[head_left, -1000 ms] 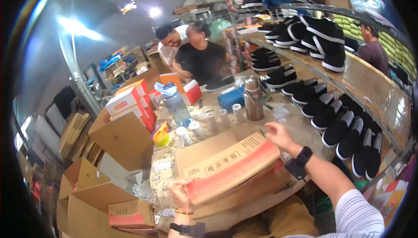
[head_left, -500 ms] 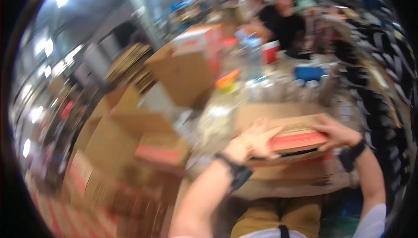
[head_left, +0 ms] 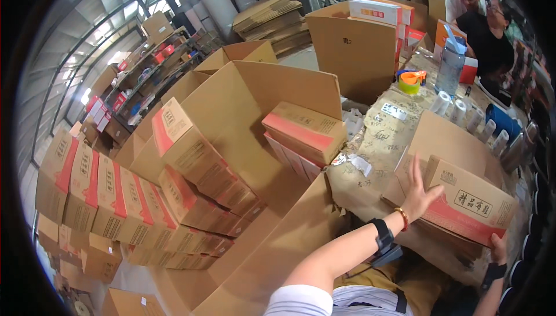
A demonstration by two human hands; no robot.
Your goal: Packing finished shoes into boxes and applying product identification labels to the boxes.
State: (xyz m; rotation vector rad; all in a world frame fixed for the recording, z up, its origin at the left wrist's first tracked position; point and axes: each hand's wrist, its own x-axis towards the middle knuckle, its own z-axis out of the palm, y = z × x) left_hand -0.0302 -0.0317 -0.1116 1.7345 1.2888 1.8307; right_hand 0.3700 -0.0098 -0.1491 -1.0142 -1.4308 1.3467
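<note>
A brown shoebox with a red stripe (head_left: 472, 203) lies on the worktable at the lower right. My left hand (head_left: 418, 191) presses flat against its left end, fingers spread upward. My right hand (head_left: 498, 246) grips its lower right corner from beneath. The box rests on flat brown cardboard (head_left: 446, 142). To the left a large open carton (head_left: 255, 102) holds rows of the same shoeboxes (head_left: 197, 183), with one more shoebox (head_left: 304, 131) lying on a stack inside it.
Several white rolls (head_left: 457, 107), a water bottle (head_left: 450, 70) and a tape dispenser (head_left: 410, 80) stand on the table (head_left: 382, 136). Two other people (head_left: 486, 32) sit at the far end. More shoeboxes (head_left: 87, 188) are stacked at the left, with shelves behind.
My view has swung left from the table toward the open carton. Both hands stay on the shoebox, the left now pressing its end and the right under its corner.
</note>
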